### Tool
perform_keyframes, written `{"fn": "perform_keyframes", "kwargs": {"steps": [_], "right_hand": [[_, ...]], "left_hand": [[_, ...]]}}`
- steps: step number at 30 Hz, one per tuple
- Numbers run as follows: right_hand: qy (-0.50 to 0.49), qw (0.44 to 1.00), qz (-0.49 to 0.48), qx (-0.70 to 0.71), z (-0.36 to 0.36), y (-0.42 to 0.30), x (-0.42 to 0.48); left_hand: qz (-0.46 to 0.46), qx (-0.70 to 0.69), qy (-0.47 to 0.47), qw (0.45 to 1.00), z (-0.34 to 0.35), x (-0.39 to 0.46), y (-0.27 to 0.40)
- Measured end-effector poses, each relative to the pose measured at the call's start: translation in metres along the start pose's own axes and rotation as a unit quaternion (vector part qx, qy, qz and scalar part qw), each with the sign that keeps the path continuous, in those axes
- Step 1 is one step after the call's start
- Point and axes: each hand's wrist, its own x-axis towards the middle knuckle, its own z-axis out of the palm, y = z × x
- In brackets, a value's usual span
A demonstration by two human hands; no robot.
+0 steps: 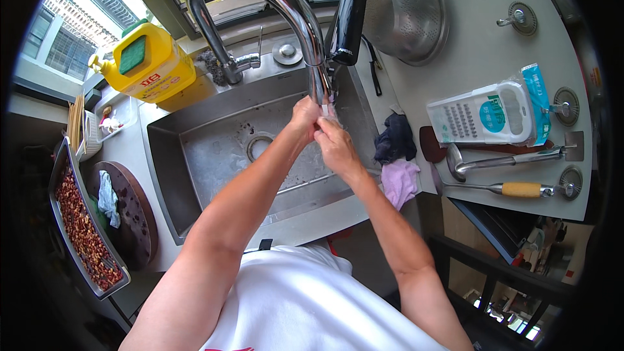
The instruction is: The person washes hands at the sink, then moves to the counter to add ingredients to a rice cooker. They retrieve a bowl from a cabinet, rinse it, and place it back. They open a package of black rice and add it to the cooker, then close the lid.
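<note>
Under the spout of the chrome faucet, my left hand and my right hand meet above the stainless steel sink. The fingers of both hands overlap, and a small pale patch shows between them; whether either hand holds something cannot be told. Below and left of my hands lies the round drain, with dark bits scattered near it. A dark cloth and a pink cloth lie on the counter, right of the sink.
A yellow detergent jug stands at the sink's back left. At left are a round wooden board and a tray of dried reddish pieces. At right are a steel colander, a packaged grater and a ladle.
</note>
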Motion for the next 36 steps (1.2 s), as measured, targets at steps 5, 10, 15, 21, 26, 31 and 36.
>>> {"fn": "perform_keyframes", "kwargs": {"steps": [5, 10, 15, 21, 26, 31, 36], "right_hand": [[0.064, 0.988, 0.065, 0.126, 0.015, -0.019, 0.006], [0.006, 0.969, 0.165, 0.183, -0.007, 0.016, 0.048], [0.045, 0.981, 0.11, 0.153, 0.035, 0.013, 0.045], [-0.005, 0.966, 0.167, 0.199, 0.017, 0.028, 0.052], [0.04, 0.978, 0.133, 0.155, 0.03, 0.031, 0.047], [0.074, 0.996, 0.023, 0.05, -0.009, 0.006, 0.023], [-0.069, 0.97, 0.229, -0.046, -0.038, -0.003, -0.017]], "left_hand": [[0.036, -0.114, -0.047, 0.992, 0.0, -0.005, -0.01], [0.009, -0.059, -0.083, 0.995, 0.025, -0.042, -0.017], [0.019, -0.148, -0.211, 0.966, -0.024, 0.0, -0.025], [0.039, -0.081, -0.065, 0.994, 0.011, -0.033, -0.021], [-0.004, -0.116, -0.083, 0.99, 0.01, -0.019, -0.007], [-0.064, -0.001, -0.133, 0.989, 0.013, -0.022, -0.011], [-0.252, 0.119, -0.261, 0.924, -0.002, -0.041, -0.03]]}}
